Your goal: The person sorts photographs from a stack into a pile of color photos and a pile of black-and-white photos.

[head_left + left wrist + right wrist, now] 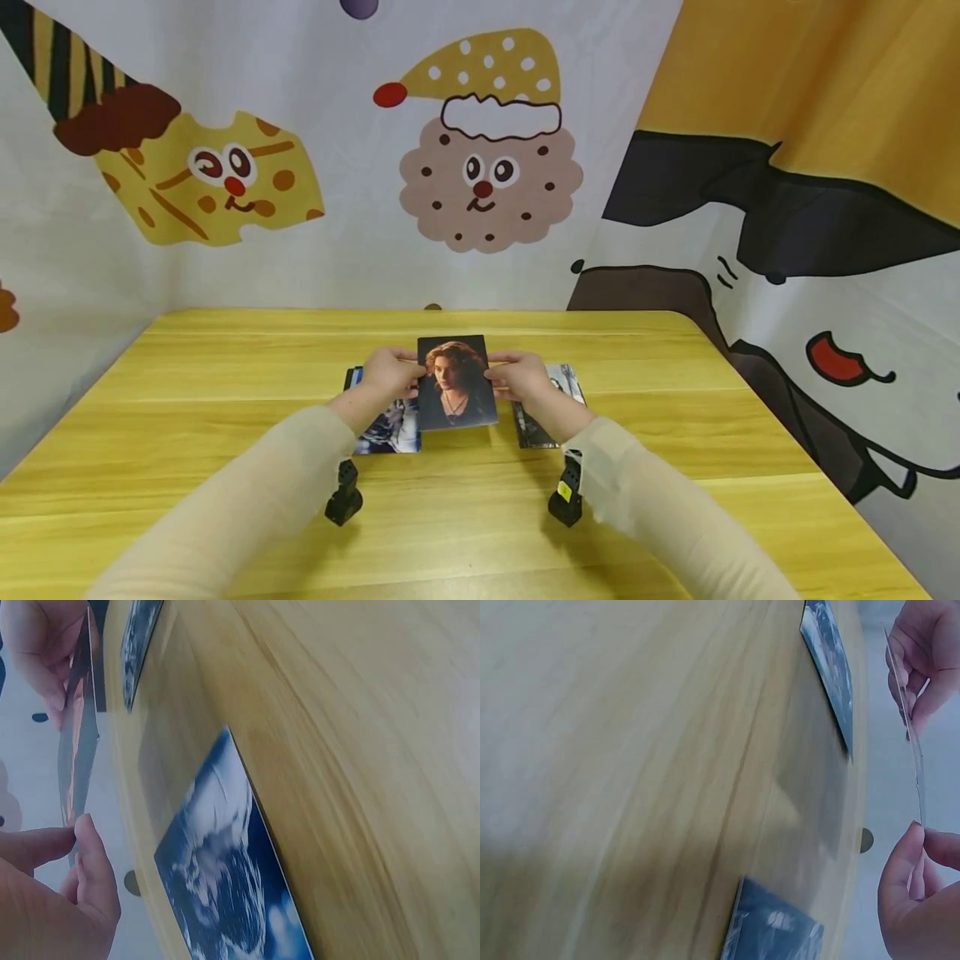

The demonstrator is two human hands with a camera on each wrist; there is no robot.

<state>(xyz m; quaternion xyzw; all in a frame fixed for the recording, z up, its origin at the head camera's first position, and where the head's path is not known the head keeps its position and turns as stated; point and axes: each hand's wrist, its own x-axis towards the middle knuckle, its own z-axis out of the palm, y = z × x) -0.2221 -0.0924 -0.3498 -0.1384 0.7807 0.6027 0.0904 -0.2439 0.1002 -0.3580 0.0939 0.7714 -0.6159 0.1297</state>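
Note:
Between both hands a portrait photo card is held up above the table, facing the head camera. It shows a person with curly reddish hair against a dark ground. My left hand pinches its left edge between thumb and fingers, and my right hand pinches the right edge. Below the left hand lies a blue-and-white picture card, partly covered by the hand and the held card. A dark grey picture card lies under the right hand, partly covered by it. In both wrist views the held card appears nearly edge-on.
The wooden table has a light yellow grain and a rounded far right corner. Behind it hangs a white curtain with cartoon prints. A black wrist camera hangs under the left sleeve, and another wrist camera under the right.

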